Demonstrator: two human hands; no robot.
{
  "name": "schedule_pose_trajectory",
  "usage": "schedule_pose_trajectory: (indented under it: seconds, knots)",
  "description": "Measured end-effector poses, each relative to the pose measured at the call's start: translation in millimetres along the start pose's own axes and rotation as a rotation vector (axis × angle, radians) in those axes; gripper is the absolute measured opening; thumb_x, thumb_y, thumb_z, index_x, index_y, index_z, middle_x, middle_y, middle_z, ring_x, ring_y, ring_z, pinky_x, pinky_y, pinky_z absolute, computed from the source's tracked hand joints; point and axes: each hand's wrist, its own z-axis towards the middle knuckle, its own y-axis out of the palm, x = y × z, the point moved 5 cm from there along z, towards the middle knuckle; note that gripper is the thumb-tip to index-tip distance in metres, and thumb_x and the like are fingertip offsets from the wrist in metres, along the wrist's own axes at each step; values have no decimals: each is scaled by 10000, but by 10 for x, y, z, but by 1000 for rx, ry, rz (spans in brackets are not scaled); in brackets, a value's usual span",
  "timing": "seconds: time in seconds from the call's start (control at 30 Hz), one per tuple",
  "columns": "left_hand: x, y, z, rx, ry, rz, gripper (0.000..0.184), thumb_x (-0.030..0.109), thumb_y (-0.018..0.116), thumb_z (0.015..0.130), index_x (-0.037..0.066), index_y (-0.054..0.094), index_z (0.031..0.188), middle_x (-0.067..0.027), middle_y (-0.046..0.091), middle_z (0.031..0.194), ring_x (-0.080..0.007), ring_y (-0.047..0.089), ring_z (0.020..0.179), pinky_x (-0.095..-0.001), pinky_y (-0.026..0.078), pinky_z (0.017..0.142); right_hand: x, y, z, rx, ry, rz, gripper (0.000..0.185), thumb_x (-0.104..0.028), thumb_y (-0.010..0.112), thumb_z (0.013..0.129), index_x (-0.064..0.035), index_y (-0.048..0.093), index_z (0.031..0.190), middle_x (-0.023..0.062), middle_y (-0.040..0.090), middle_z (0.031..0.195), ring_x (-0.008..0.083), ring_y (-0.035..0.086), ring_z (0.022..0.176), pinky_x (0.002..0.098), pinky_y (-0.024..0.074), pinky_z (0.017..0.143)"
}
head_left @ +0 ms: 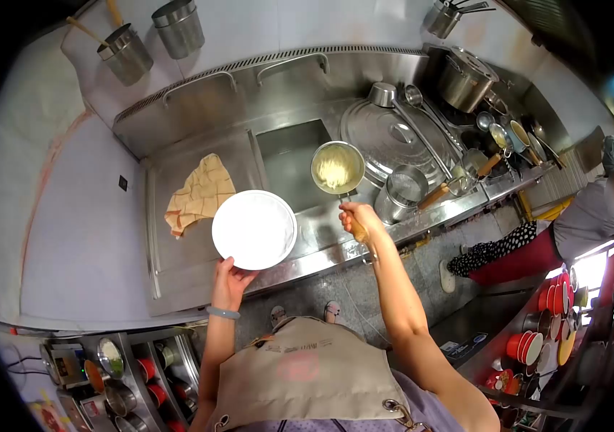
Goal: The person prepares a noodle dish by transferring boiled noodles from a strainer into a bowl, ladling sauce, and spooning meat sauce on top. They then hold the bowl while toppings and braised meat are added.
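My left hand (230,282) grips the near edge of a white bowl (254,229), thumb over the rim. Nothing shows inside the bowl. My right hand (359,218) is closed around the wooden handle of a noodle strainer (353,159). Pale yellow noodles (333,173) lie in its round basket. The strainer is over the front right corner of a sunken basin of water (289,155), apart from the bowl and to its right. A checked orange-and-white cloth (202,191) lies on the steel counter behind and left of the bowl.
Right of the basin are a large round lid (368,133), a steel pot (402,187), and wooden-handled strainers (458,180). A lidded stockpot (465,79) stands at the back right. Another person (573,223) stands at the right. Shelves (145,389) with bowls are behind me.
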Motion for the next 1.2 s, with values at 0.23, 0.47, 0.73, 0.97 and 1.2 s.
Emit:
schedule_pose_trajectory:
  seconds: [0.23,0.47,0.73,0.97,1.2]
  knots:
    - [-61,88,117,19,-18,-12,582,332,538,853,34,322,1303,-147,358,1313,-301,420,1169,-517,383,976,187,-240,291,-46,39,-12,148,-141,536,855,2,515,888,79,526,614,134,442,394,273,377,361]
    - [-158,70,218,26,-77,7,570,314,597,829,42,362,1272,-124,427,1225,-303,444,1150,-515,384,970,123,-163,33,0,28,13,183,-154,533,866,1,503,958,73,526,603,123,436,377,250,359,341]
    - [-399,411,544,-74,-210,25,509,293,598,837,11,396,1209,-156,435,1184,-341,458,1126,-516,410,958,-304,159,-687,74,-398,-305,265,-159,516,887,-41,470,1120,34,486,620,109,449,404,270,370,334]
    - [-343,945,501,-161,-247,19,478,318,597,836,-3,442,1155,-153,479,1089,-307,519,1012,-493,446,933,-477,317,-1132,437,-1177,-884,361,-198,522,898,4,431,1183,153,579,740,232,586,601,350,460,550]
    - [-401,900,412,-192,-261,16,508,322,630,801,-10,462,1146,-170,502,1075,-310,540,990,-483,471,896,-727,473,-1251,437,-1199,-928,347,-164,553,878,13,439,1153,228,606,868,357,620,759,389,476,654]
